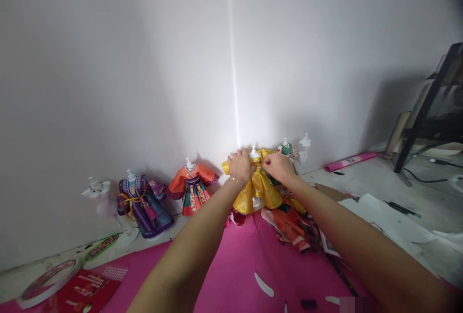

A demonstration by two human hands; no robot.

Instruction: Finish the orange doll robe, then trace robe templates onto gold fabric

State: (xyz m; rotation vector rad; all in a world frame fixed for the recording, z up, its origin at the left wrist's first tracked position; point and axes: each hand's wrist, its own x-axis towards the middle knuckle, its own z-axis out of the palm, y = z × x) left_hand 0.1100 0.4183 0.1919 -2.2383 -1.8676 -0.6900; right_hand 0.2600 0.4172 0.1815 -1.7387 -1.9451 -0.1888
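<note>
A small yellow doll dress [248, 197] is on a white mini dress form [253, 153] in the middle of the head view. My left hand [241, 166] wears a thin bracelet and closes over the dress's left sleeve and shoulder. On the other side of the chest, my right hand [278, 166] pinches at the front edge; what lies between the fingertips is too small to make out. An orange doll robe [193, 183] and a purple one [144, 207] stand on forms to the left. A green and pink doll outfit [287, 150] is partly hidden behind my right hand.
Orange and red fabric pieces [292, 226] lie on the pink mat [238, 265]. A tape roll [50, 281] and red sheet [97, 289] are front left. White papers [383, 221], a pink roll [350, 161] and a black stand [427, 110] sit right. The wall [181, 62] stands behind.
</note>
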